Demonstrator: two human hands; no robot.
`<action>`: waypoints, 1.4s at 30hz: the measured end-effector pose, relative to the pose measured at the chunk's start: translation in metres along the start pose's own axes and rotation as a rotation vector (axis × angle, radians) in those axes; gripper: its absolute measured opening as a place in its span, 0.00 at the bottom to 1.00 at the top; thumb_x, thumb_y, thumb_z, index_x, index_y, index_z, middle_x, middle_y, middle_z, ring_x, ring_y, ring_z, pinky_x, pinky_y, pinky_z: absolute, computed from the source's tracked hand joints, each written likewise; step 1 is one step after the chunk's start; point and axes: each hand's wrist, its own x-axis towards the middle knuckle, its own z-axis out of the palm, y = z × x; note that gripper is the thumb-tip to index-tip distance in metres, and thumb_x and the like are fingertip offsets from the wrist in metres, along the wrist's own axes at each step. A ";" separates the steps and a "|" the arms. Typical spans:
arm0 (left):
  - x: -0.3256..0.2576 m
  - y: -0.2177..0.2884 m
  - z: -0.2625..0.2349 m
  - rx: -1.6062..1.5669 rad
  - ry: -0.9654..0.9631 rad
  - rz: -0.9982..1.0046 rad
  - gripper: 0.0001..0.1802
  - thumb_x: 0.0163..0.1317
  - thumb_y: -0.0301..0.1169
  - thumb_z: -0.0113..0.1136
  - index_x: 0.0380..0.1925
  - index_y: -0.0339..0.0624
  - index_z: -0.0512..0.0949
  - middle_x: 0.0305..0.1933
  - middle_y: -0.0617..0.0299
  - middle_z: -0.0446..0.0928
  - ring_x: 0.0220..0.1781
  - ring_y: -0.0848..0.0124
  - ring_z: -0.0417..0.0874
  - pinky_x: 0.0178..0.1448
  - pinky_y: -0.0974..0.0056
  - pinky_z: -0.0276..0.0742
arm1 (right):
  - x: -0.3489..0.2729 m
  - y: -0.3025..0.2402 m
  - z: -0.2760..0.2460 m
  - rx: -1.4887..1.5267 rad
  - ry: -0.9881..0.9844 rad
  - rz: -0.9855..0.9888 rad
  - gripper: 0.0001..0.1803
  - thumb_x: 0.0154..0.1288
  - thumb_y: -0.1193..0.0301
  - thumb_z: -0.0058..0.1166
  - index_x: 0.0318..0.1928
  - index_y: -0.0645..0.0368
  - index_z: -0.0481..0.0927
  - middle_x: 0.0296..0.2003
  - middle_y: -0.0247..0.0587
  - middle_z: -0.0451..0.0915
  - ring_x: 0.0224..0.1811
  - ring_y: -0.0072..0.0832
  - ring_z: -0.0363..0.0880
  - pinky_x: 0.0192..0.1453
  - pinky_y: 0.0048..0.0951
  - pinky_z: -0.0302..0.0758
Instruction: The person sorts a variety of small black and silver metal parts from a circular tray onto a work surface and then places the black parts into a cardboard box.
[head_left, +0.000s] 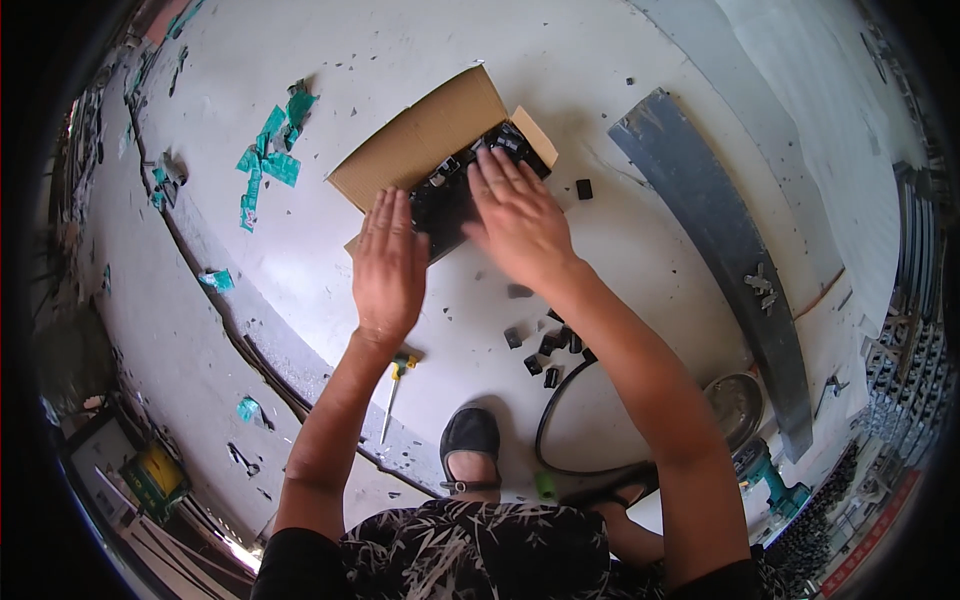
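A cardboard box (415, 145) with raised flaps lies on the pale floor in front of me. Small black parts (438, 200) fill it. My left hand (388, 275) lies over the box's near left side, its fingers stretched out flat. Over the right part of the box reaches my right hand (522, 215), slightly blurred, fingers extended and the tips at the black parts. I see nothing held in either hand. The palms and part of the box's near side are hidden. One loose black piece (584, 189) sits just right of the box.
Several black pieces (551, 345) lie near my right forearm, beside a curved black hose (540, 430). A screwdriver (390, 400) rests by my left forearm. Rightward are a long grey metal strip (700, 210), a round metal dish (745, 390) and a power drill (778, 487). Teal tape scraps (272, 160) lie left.
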 end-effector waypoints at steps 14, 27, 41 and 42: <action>-0.020 0.010 0.025 0.329 -0.063 0.104 0.34 0.65 0.31 0.57 0.71 0.38 0.64 0.77 0.53 0.60 0.80 0.60 0.56 0.82 0.51 0.45 | -0.019 -0.019 0.009 -0.041 -0.085 -0.051 0.36 0.58 0.63 0.63 0.66 0.63 0.71 0.68 0.50 0.69 0.74 0.39 0.62 0.79 0.49 0.51; -0.023 0.047 -0.001 -0.120 0.078 0.012 0.19 0.63 0.22 0.57 0.55 0.37 0.76 0.53 0.48 0.78 0.54 0.51 0.80 0.59 0.52 0.76 | -0.058 0.100 -0.020 0.092 0.081 0.408 0.23 0.57 0.74 0.64 0.55 0.54 0.81 0.55 0.50 0.79 0.54 0.49 0.76 0.59 0.42 0.75; -0.078 0.071 0.050 0.142 -0.547 0.305 0.66 0.32 0.49 0.81 0.74 0.47 0.57 0.72 0.56 0.61 0.66 0.60 0.68 0.61 0.56 0.70 | -0.169 0.078 -0.063 0.006 -0.187 0.446 0.23 0.52 0.67 0.69 0.50 0.56 0.82 0.47 0.45 0.76 0.52 0.45 0.74 0.52 0.42 0.77; -0.076 0.077 0.046 0.126 -0.540 0.322 0.66 0.31 0.48 0.81 0.74 0.46 0.58 0.71 0.56 0.61 0.65 0.61 0.69 0.60 0.56 0.71 | -0.175 0.071 -0.067 0.010 -0.189 0.449 0.23 0.52 0.67 0.69 0.50 0.56 0.82 0.47 0.45 0.76 0.52 0.45 0.74 0.52 0.42 0.77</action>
